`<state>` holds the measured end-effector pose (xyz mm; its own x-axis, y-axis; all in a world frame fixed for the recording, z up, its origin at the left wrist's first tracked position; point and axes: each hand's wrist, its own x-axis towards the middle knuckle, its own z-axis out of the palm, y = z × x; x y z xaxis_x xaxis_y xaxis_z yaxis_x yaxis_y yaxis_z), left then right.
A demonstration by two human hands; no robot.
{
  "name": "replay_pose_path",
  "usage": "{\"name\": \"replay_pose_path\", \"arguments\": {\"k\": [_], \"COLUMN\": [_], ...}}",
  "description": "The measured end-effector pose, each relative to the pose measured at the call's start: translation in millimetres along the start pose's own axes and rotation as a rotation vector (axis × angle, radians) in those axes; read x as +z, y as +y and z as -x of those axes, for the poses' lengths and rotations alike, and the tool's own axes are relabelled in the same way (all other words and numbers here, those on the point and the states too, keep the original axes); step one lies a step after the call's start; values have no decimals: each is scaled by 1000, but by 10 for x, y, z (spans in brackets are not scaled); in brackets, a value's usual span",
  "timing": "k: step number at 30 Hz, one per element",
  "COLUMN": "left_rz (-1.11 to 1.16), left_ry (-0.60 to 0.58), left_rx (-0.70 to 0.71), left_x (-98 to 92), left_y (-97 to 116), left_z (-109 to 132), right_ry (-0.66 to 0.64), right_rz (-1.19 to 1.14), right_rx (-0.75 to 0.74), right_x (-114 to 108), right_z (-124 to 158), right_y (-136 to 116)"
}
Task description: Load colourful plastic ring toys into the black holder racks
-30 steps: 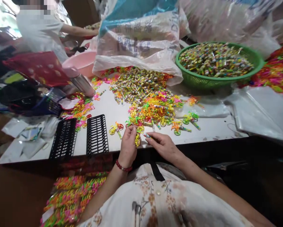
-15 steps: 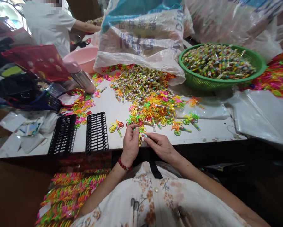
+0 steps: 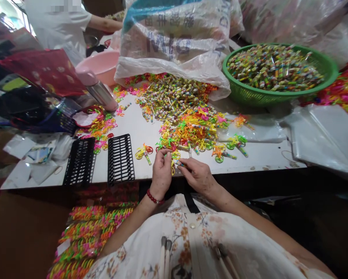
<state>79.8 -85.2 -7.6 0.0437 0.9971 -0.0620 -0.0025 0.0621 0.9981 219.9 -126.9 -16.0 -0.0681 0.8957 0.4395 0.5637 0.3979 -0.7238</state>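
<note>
- Right hand and left hand have drawn closer together than a second ago, leaving a narrow gap between their fingertips; the clock below is centred on them, 12 being straight ahead.
- Nearest, at 6 o'clock, is the wearer's white floral top.
- At 8 o'clock, below worktop height, lie packed rows of bright plastic pieces.
- Left fingers are curled and pinching a yellow plastic trinket, which hangs over the near edge of the worktop; a red bead bracelet circles that wrist.
- Right fingers are closed on a small patterned tube, its end pointing at the left hand.
- At 9 o'clock two black slotted racks lie side by side, apart from the hands.
- At 10 o'clock, near the left hand, lies a yellow-and-red trinket with a tube.
- Near 3 o'clock are stacked clear plastic bags.
- Just beyond the hands, at 1 o'clock, is a trinket pile.
- Behind it, at 12, a heap of wrapped tubes meets the mouth of a white-and-blue woven sack.
- Between 1 and 2 o'clock a green basket brims with similar tubes.
- Toward 11 are a steel flask, a pink basin and, farthest, a co-worker in a white shirt.
</note>
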Motion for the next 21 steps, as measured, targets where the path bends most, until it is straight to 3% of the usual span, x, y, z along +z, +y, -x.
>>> {"name": "replay_pose_path", "arguments": {"k": [12, 21], "left_rz": [-136, 107], "left_ry": [18, 59], "left_rx": [103, -58], "left_x": [13, 37], "left_y": [50, 40], "left_z": [24, 73], "right_ry": [14, 35], "right_rz": [-161, -291], "right_rx": [68, 313], "right_x": [-11, -25], "right_z": [8, 5], "right_y": [-118, -115]}}
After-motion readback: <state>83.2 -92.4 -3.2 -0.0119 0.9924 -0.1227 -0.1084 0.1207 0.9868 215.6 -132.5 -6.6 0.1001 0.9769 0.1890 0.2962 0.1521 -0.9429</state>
